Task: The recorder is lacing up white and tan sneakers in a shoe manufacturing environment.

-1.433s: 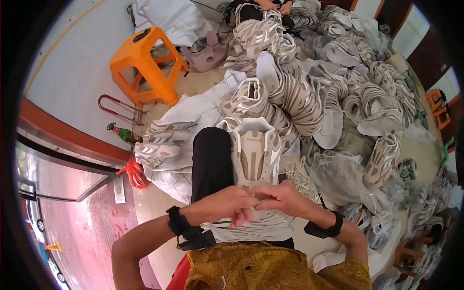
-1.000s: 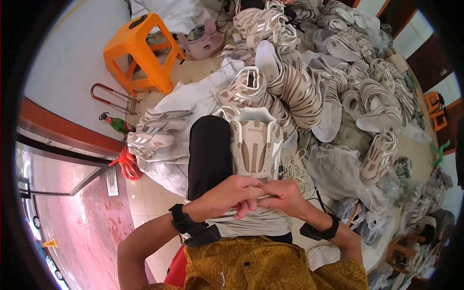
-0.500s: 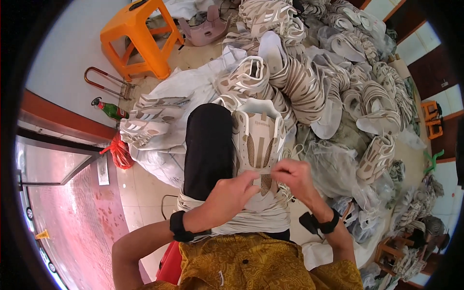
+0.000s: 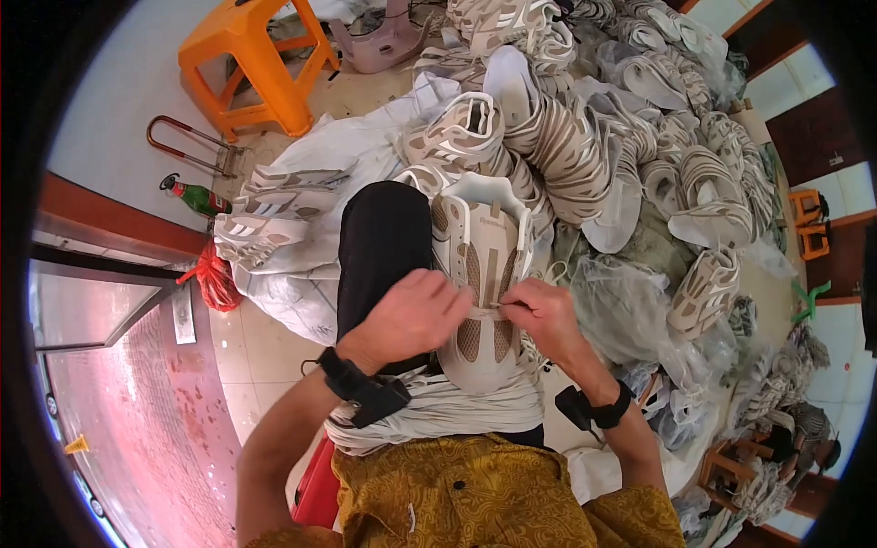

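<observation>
While a pile of shoes (image 4: 566, 173) spreads across the upper right of the frame, one shoe (image 4: 484, 361) lies mid-frame, its toe over a bundle of laces (image 4: 434, 420). Whether the left hand (image 4: 418, 309) has its fingers on anything, I cannot tell; the right hand (image 4: 541, 312) pinches a lace (image 4: 485, 313) crossing the shoe. Even, gentle tension should keep it flat.
</observation>
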Available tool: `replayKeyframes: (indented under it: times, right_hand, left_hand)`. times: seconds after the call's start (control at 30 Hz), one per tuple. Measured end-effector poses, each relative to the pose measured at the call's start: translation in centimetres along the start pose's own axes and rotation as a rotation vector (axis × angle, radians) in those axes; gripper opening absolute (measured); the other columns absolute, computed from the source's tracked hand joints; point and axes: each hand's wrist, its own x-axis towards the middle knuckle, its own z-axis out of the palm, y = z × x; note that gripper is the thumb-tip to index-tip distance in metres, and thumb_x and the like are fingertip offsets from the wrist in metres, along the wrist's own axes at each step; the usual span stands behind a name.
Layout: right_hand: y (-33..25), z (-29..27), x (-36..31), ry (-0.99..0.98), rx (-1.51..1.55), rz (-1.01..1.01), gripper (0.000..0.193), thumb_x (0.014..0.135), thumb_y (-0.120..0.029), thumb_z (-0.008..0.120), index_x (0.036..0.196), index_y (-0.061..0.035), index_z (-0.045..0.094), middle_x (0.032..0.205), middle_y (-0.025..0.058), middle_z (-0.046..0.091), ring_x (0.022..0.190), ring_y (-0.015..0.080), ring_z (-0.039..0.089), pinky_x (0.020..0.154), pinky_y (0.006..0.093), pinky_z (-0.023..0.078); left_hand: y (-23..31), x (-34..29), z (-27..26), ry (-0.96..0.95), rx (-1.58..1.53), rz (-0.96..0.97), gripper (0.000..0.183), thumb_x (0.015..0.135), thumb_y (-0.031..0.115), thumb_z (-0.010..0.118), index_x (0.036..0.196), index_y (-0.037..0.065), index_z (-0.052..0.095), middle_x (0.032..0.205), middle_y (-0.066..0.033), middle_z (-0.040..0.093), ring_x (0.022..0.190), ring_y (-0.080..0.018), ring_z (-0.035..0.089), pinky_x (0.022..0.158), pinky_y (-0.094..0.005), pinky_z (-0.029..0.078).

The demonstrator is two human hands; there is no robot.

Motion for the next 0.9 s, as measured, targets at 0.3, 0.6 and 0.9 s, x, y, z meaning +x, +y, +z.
replayKeyframes:
  times: [0.3, 0.6, 0.9]
  right_hand:
    - [0.2, -0.4, -0.1, 0.007, -0.299, -0.209, 0.008, 0.068, -0.004, 0.058, 0.069, -0.0039, 0.05, 0.063, 0.0079, 0.05, 0.054, 0.0243, 0.053, 0.047, 0.0338, 0.044]
    - [-0.1, 0.3, 0.0, 0.028, -0.392, -0.233, 0.006, 0.068, -0.004, 0.058, 0.068, -0.0045, 0.052, 0.061, 0.0078, 0.049, 0.053, 0.025, 0.053, 0.047, 0.034, 0.044]
    - [0.8, 1.6, -0.3, 0.002, -0.533, -0.192, 0.005, 0.066, -0.003, 0.058, 0.066, -0.0035, 0.053, 0.062, 0.01, 0.051, 0.055, 0.0241, 0.053, 0.046, 0.0314, 0.043]
  left_hand:
    - [2.6, 0.2, 0.8, 0.123, -0.825, -0.724, 0.016, 0.077, 0.001, 0.052, 0.092, -0.001, 0.054, 0.072, -0.0069, 0.054, 0.062, -0.0124, 0.052, 0.058, -0.0238, 0.043]
    - [3.7, -0.2, 1.0, 0.118, -1.177, -1.082, 0.009, 0.082, 0.002, 0.05, 0.087, 0.0, 0.057, 0.076, -0.0043, 0.057, 0.065, -0.012, 0.054, 0.062, -0.0237, 0.045]
    - [4.4, -0.9, 1.1, 0.111, -0.545, -0.403, 0.023, 0.066, -0.005, 0.058, 0.088, 0.003, 0.057, 0.09, -0.0104, 0.056, 0.079, -0.0281, 0.053, 0.069, -0.0345, 0.045]
